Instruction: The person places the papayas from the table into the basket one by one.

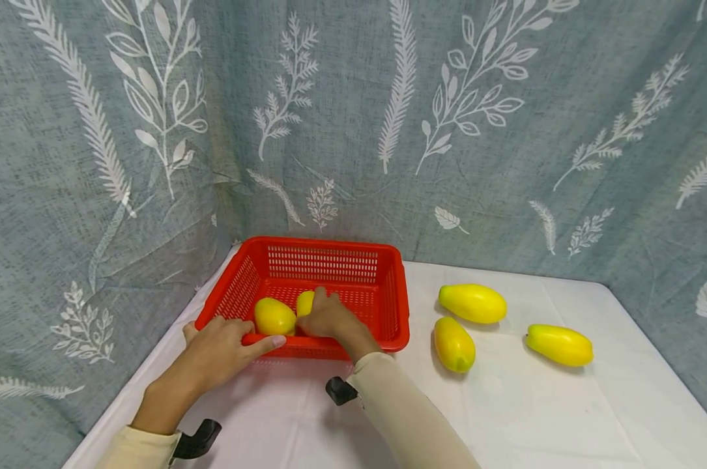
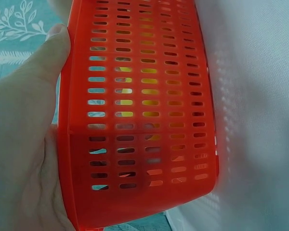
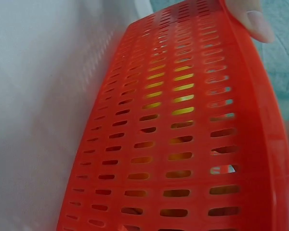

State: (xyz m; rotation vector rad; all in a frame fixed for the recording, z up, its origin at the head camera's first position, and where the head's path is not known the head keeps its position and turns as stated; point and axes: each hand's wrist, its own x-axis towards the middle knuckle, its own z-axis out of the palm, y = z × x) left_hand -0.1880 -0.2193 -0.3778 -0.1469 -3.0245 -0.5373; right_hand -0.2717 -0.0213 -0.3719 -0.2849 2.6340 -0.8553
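Note:
A red plastic basket (image 1: pixel 330 246) with slotted walls stands on the white table. My left hand (image 1: pixel 221 352) grips its near rim at the left corner, thumb along the outside and fingers over the edge. Inside, a yellow papaya (image 1: pixel 274 317) lies near the front wall, close to those fingers. My right hand (image 1: pixel 331 317) reaches over the front rim and holds a second yellow papaya (image 1: pixel 305 302), mostly hidden by the hand. In the left wrist view the left hand (image 2: pixel 26 130) presses the basket rim. Yellow shows through the slots in both wrist views.
Three more papayas lie right of the basket: one toward the back (image 1: pixel 473 303), one nearer the basket (image 1: pixel 454 345) and one farther right (image 1: pixel 560 345). A grey-green curtain (image 1: pixel 353 130) with white leaf prints hangs behind the white-covered table (image 1: pixel 523 417) and along its sides.

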